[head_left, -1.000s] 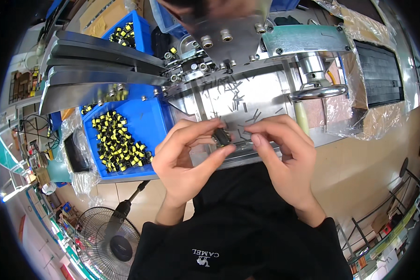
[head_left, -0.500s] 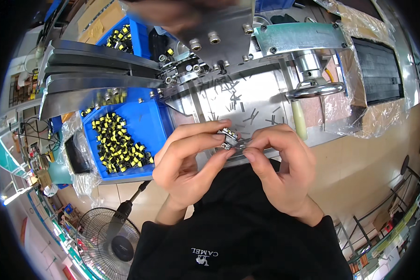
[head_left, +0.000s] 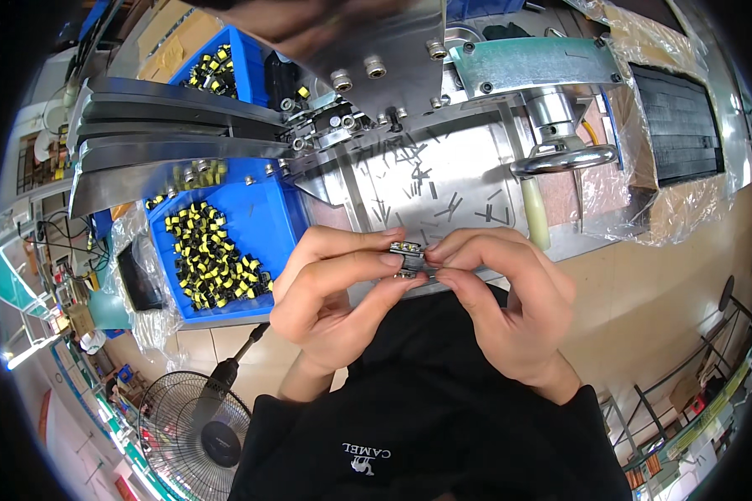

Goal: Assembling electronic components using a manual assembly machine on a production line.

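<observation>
My left hand is closed, pinching a small black part with shiny metal contacts between its thumb and fingers, just above the near edge of the metal work tray. My right hand is closed too. Its thumb and forefinger press together at the right end of that part, and whatever they grip there is too small and covered to name. Thin dark strips lie scattered over the bright metal tray beyond my hands.
Left of my hands stands a blue bin with many yellow-and-black coil parts; another blue bin is behind it. Metal chutes and a handwheel rise over the bench. A black fan stands lower left.
The part in my left hand has turned, so its row of contacts now faces upward. My right fingers have closed in against its right end.
</observation>
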Motion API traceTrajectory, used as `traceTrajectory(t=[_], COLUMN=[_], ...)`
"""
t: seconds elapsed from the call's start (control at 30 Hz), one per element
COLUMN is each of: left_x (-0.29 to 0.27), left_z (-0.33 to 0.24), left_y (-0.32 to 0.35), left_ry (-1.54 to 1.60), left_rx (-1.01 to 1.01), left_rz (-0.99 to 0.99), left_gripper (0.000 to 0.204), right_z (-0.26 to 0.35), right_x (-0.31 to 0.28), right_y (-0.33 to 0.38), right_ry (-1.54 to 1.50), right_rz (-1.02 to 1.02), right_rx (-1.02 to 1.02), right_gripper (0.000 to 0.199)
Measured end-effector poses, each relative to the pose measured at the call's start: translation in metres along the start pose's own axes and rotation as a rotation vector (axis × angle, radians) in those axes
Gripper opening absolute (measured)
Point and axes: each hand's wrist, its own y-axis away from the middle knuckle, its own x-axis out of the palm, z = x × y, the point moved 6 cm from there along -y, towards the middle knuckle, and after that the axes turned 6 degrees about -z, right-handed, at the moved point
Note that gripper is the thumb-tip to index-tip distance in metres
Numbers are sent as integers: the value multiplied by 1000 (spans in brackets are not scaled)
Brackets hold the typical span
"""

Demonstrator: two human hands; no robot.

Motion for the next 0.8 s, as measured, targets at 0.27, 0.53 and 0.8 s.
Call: traceTrajectory(t=[0.27,0.53,0.8], left_x=[-3,2,5], left_z=[-5,-4,3], left_y=[-3,-5,-4], left_ry=[-51,-68,207], left_rx=[49,85,-79], left_rz=[28,249,200], left_gripper=[29,27,23], right_z=[0,7,-19], right_x=[0,0,-2], right_y=[-1,3,15], right_ry=[93,258,-430], right_rz=[32,51,106], right_rx=[-86,-208,290], right_gripper=[19,23,16])
